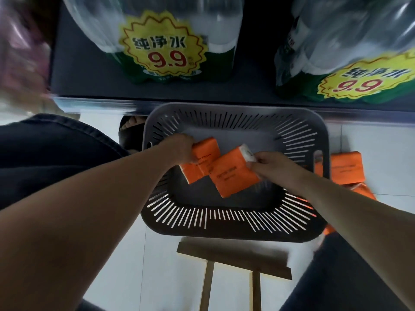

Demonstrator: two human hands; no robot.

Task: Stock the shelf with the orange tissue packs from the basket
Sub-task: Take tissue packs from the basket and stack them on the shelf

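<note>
A grey slotted basket point(235, 223) stands on the floor in front of a dark shelf point(94, 70). Inside it my left hand point(179, 148) grips one orange tissue pack point(202, 161) at its upper left corner. My right hand point(268, 164) holds a second orange tissue pack point(233, 175) by its white end, tilted over the first one. More orange tissue packs point(345, 168) lie on the floor just right of the basket, partly hidden by its wall and my right forearm.
Two shrink-wrapped packs of water bottles with yellow 9.9 price stickers, one point(161, 41) and the other point(350, 55), fill the shelf. A wooden stool point(233, 259) stands near the basket's front. My knees in dark jeans flank the basket; a sandalled foot point(131, 129) is at its left.
</note>
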